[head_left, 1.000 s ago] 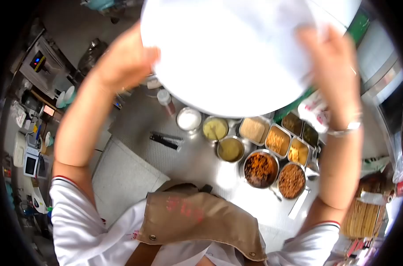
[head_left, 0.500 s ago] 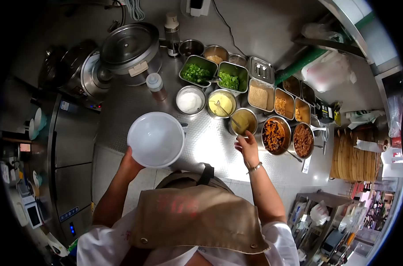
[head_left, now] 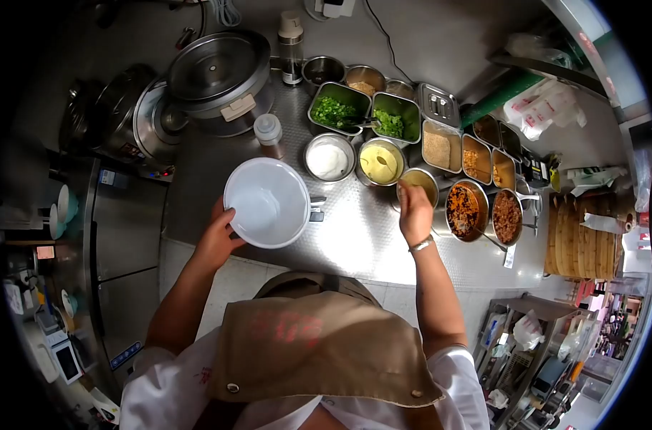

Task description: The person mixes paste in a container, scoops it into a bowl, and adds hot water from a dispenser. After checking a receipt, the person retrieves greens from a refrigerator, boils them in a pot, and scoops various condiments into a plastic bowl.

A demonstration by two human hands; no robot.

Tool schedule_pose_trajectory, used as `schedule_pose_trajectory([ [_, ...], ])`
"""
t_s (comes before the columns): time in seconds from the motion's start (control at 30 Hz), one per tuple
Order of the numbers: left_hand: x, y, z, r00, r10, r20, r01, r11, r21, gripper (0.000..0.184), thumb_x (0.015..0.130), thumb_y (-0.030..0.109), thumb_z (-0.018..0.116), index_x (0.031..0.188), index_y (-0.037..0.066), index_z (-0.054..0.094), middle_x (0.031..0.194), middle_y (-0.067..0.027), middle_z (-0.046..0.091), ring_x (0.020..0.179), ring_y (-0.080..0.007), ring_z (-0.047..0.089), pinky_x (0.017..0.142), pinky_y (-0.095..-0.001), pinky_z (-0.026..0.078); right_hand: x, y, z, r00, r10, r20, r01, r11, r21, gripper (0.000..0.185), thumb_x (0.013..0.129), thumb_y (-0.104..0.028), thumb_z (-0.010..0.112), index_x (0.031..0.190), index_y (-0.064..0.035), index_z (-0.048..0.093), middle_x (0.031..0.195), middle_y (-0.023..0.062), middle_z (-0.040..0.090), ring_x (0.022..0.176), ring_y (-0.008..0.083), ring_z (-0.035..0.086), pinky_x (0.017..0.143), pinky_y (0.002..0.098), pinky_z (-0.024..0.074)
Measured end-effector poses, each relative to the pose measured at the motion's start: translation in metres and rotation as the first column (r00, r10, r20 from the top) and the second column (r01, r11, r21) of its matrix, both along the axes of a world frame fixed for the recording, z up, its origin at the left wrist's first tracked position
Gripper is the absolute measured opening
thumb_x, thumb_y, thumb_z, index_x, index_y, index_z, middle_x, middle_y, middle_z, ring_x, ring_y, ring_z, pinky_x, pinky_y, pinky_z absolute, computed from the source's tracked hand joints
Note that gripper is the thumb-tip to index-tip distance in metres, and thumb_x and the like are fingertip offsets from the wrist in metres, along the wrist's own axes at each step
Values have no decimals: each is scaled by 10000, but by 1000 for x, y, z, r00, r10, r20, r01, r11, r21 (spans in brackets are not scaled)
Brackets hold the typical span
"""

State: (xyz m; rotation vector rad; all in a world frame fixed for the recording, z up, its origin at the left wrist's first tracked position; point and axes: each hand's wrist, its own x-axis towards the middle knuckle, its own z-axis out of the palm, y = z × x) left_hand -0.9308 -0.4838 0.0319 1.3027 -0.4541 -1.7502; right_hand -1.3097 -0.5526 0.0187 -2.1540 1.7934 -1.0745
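My left hand (head_left: 222, 233) grips the rim of a white plastic bowl (head_left: 267, 204), thumb over the edge; the bowl tilts toward me and no food shows inside. Pinched in my right hand (head_left: 416, 213) is the handle of a spoon (head_left: 385, 165). Its head is over a round metal container of pale yellow paste (head_left: 375, 152). Partly hidden behind the right hand stands a metal pot of greenish-yellow sauce (head_left: 425, 183). To the left of the paste is a metal bowl of white powder or grains (head_left: 329, 159).
Chopped greens fill two rectangular tins (head_left: 333, 111) behind. On the right are a dark orange chili mix (head_left: 463, 211) and a brown minced topping (head_left: 506, 217). A squeeze bottle (head_left: 269, 131) and a large lidded pot (head_left: 218, 75) stand left. Bamboo steamers (head_left: 580, 236) stack far right.
My right hand has risen, turning the spoon so its head shows above the yellow paste. My left hand's fingers have shifted on the white bowl. The whole view has moved slightly.
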Motion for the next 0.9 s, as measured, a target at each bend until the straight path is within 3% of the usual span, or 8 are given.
schedule_pose_trajectory([
  [0.1, -4, -15, 4, 993, 21, 119, -19, 1000, -19, 644, 817, 343, 534, 1352, 215, 200, 1327, -64, 309, 1201, -249, 320, 889, -519, 312, 19, -1, 11, 892, -77, 445, -21, 977, 211, 188, 884, -116, 489, 968, -8, 618, 777, 91, 636, 675, 149, 611, 610, 252, 472],
  [0.17, -10, -26, 9, 981, 12, 192, -9, 1000, -14, 661, 807, 344, 554, 1352, 212, 204, 1335, -68, 300, 1211, -254, 302, 889, -530, 291, 40, -13, 0, 911, 5, 412, -111, 966, 235, 191, 879, -119, 490, 968, -6, 615, 767, 103, 638, 674, 160, 617, 612, 257, 472],
  [0.27, -14, -36, 8, 968, -26, 251, 29, 1000, -6, 732, 769, 357, 611, 1357, 204, 201, 1355, -86, 265, 1242, -270, 250, 902, -555, 260, 64, -34, -37, 956, 1, 292, -71, 971, 230, 179, 849, -139, 505, 925, -26, 622, 800, 174, 615, 707, 295, 603, 647, 331, 469],
  [0.37, -18, -42, 4, 962, -34, 272, 31, 999, 15, 768, 751, 375, 631, 1360, 205, 196, 1366, -90, 246, 1253, -280, 229, 909, -562, 252, 75, -36, -59, 929, -18, 370, -113, 937, 330, 208, 882, -144, 478, 952, 5, 606, 690, 91, 619, 618, 154, 598, 578, 274, 457],
  [0.43, -20, -44, 0, 961, -30, 275, 26, 999, 19, 782, 746, 386, 635, 1363, 206, 191, 1372, -92, 235, 1259, -286, 220, 913, -565, 248, 76, -31, -71, 810, -117, 574, -169, 892, 420, 244, 903, -167, 453, 971, 24, 589, 710, 69, 611, 603, 116, 572, 573, 246, 462],
  [0.53, -22, -44, -1, 957, -22, 290, 16, 1000, 22, 793, 747, 397, 631, 1367, 201, 178, 1377, -96, 225, 1266, -293, 208, 915, -567, 245, 71, -23, -75, 474, -308, 825, -278, 836, 472, 274, 914, -183, 439, 991, 49, 563, 773, 89, 606, 615, 124, 566, 586, 232, 478],
  [0.63, -24, -44, 0, 954, -18, 298, 8, 999, 33, 804, 749, 405, 626, 1371, 189, 165, 1378, -99, 223, 1268, -299, 203, 914, -569, 247, 67, -18, -64, 285, -421, 861, -298, 815, 497, 255, 910, -167, 442, 969, 48, 565, 766, 94, 602, 620, 128, 567, 584, 222, 469],
  [0.9, -30, -38, 7, 966, 12, 260, -19, 1000, 24, 791, 760, 414, 608, 1372, 187, 162, 1374, -100, 233, 1231, -303, 265, 904, -562, 257, 51, -15, -60, 283, -390, 876, -276, 842, 464, 261, 909, -176, 452, 977, 50, 564, 779, 100, 605, 637, 131, 573, 587, 226, 476],
])
